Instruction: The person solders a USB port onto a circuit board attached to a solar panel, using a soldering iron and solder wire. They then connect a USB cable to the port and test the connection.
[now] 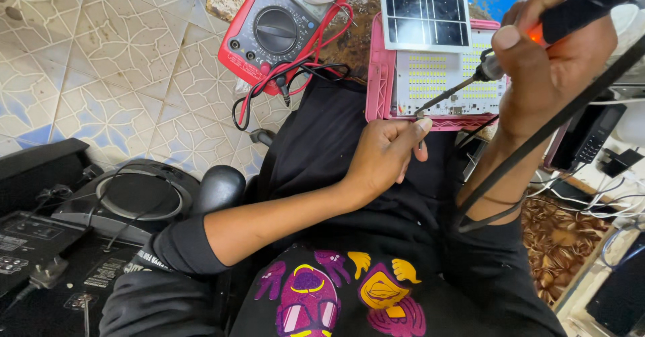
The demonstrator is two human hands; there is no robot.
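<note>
Head view: the right hand (557, 61) grips a black soldering iron (470, 81), tip on the white LED board in a pink frame (443, 75), upper centre. The left hand (386, 155), fingers closed, pinches thin solder wire there.

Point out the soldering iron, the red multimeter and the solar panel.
soldering iron (451, 94): head view, on its metal shaft near the tip.
red multimeter (276, 30): head view, on its round dial.
solar panel (423, 8): head view, on its dark gridded face.
</note>
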